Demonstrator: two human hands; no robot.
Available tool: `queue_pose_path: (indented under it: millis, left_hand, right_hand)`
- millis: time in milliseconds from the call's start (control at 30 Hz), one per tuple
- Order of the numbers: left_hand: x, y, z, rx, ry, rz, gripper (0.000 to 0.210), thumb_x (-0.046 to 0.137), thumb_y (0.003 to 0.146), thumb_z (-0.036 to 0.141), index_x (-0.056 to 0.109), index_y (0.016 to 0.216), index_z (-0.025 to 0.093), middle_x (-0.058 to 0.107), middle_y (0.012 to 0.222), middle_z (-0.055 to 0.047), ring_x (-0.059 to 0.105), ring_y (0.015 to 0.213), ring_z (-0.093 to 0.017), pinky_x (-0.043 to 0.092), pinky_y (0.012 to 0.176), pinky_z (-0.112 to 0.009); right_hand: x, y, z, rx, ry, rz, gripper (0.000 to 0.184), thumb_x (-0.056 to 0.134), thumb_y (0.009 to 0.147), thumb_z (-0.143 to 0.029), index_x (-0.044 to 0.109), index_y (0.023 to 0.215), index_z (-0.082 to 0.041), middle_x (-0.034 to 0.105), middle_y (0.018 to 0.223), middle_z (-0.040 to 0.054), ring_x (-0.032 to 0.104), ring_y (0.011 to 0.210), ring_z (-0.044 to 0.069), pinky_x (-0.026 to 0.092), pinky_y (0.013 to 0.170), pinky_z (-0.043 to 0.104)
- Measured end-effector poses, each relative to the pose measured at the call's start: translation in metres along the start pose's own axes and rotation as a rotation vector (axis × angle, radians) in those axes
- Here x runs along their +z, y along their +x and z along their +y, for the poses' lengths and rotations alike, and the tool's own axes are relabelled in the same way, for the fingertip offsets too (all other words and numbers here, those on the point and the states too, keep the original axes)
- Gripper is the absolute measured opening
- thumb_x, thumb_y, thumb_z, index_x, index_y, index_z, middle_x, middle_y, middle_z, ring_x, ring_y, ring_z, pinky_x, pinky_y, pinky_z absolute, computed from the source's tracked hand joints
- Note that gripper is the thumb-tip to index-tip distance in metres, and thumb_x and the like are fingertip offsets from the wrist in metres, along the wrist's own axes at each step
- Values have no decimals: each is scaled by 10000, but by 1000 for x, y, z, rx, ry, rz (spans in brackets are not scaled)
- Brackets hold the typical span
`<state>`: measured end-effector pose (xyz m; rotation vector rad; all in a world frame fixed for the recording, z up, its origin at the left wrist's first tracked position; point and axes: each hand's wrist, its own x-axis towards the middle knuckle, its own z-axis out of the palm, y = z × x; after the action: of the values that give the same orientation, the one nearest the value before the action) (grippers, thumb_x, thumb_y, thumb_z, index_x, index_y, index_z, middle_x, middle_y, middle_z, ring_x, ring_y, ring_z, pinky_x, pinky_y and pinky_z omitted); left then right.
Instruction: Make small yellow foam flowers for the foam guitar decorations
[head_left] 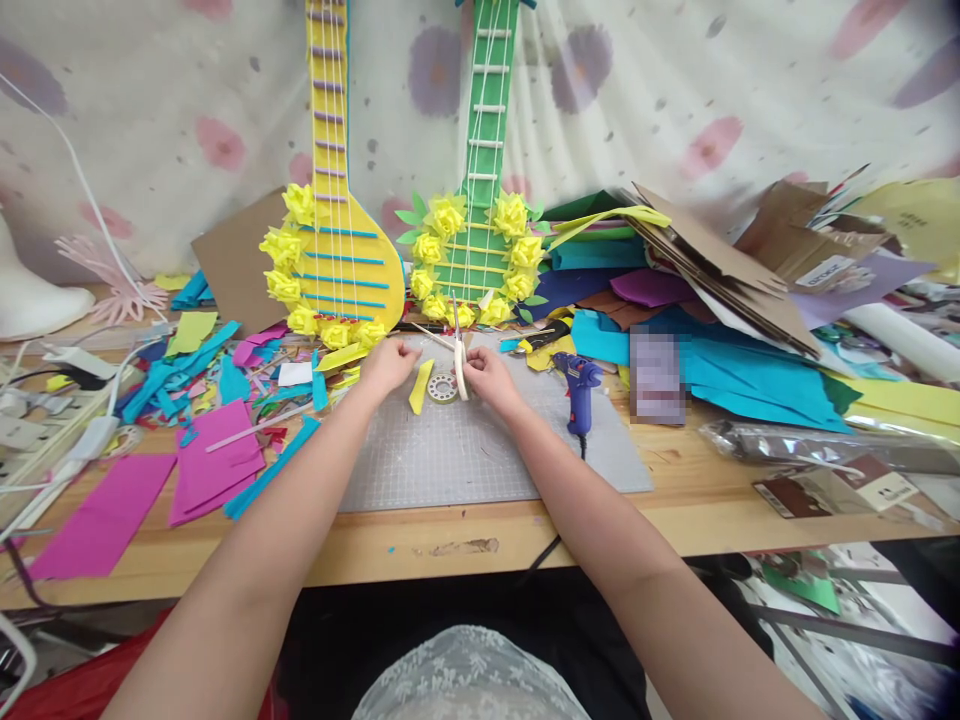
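My right hand [489,378] grips a pair of scissors [461,372] with white handles. Its blades point away from me and stand apart, toward the flowers on the green paper guitar [480,245]. My left hand [388,366] is closed, fingertips together, just in front of the yellow paper guitar [352,260]; what it pinches, if anything, I cannot make out. Between my hands a curled yellow paper strip [421,388] and a tape roll [442,389] lie on the grey cutting mat [465,460].
A blue glue gun [580,390] stands on the mat's right, its cord running off the front edge. Paper scraps and magenta sheets [217,455] cover the left. Stacked coloured sheets [750,375] and cardboard [720,270] crowd the right. A floral curtain [645,110] hangs behind.
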<state>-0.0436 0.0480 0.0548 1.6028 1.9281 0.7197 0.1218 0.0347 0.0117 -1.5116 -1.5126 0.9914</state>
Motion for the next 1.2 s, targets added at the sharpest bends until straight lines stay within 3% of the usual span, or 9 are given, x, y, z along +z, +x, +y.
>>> queue_pose_path:
  millis: [67, 133, 333, 500, 633, 700, 833, 900, 1200]
  left_hand:
    - [1, -2, -8, -9, 286, -23, 295, 639, 607, 461, 544, 580, 183, 655, 792, -110, 614, 831, -264, 456, 703, -350]
    - [3, -5, -10, -17, 416, -72, 334, 628, 593, 509, 575, 662, 187, 662, 893, -133, 612, 866, -281, 452, 709, -353]
    - [8, -10, 0, -52, 486, -275, 325, 599, 615, 493, 632, 713, 185, 679, 875, -134, 622, 853, -277, 450, 695, -326]
    - [12, -15, 0, -25, 453, -238, 217, 597, 645, 396, 629, 706, 190, 683, 852, -114, 621, 845, -252, 441, 694, -309]
    - [17, -14, -6, -23, 267, -126, 145, 667, 585, 284, 586, 638, 175, 674, 786, -103, 621, 810, -250, 442, 691, -309]
    - [19, -11, -8, -67, 33, -84, 215, 717, 525, 225, 576, 677, 165, 662, 734, -83, 623, 751, -231, 450, 670, -302]
    - [23, -8, -8, -167, -565, -141, 303, 737, 498, 143, 576, 754, 139, 634, 653, -28, 594, 587, -150, 462, 608, -275]
    - [25, -9, -6, -157, -724, -133, 289, 739, 494, 128, 588, 739, 128, 630, 643, -17, 575, 561, -124, 456, 589, -256]
    - [41, -13, -18, 41, -800, -47, 163, 694, 559, 193, 584, 664, 134, 570, 584, 31, 489, 521, -76, 404, 551, -212]
  right_hand:
    - [0, 0, 1, -19, -39, -22, 252, 577, 682, -372, 523, 855, -196, 649, 779, 11, 597, 678, 143, 456, 627, 277]
    - [1, -5, -2, -45, -145, -41, 348, 640, 624, -411, 512, 873, -204, 648, 826, 13, 598, 725, 153, 451, 652, 283]
    - [2, -26, -16, -108, -507, -104, 466, 623, 622, -518, 465, 956, -235, 640, 860, 12, 597, 802, 196, 415, 670, 289]
    - [5, -34, -22, -138, -674, -117, 363, 537, 724, -451, 440, 991, -225, 649, 855, 42, 602, 754, 202, 388, 638, 280]
    - [5, -32, -20, -154, -665, -94, 329, 515, 739, -451, 451, 973, -228, 649, 841, 39, 600, 763, 201, 381, 641, 279]
    - [3, -29, -17, -151, -600, -62, 342, 514, 735, -476, 453, 970, -234, 647, 866, 32, 597, 787, 197, 383, 654, 279]
    - [-5, -21, -13, -147, -459, -9, 367, 519, 721, -495, 439, 979, -245, 644, 900, 9, 595, 816, 190, 389, 676, 288]
    - [-8, -19, -13, -141, -428, 13, 364, 523, 715, -487, 436, 974, -247, 642, 897, 2, 593, 825, 190, 391, 684, 292]
    - [-13, -14, -14, -116, -503, 105, 326, 514, 718, -454, 454, 962, -248, 636, 863, 9, 590, 770, 200, 389, 670, 300]
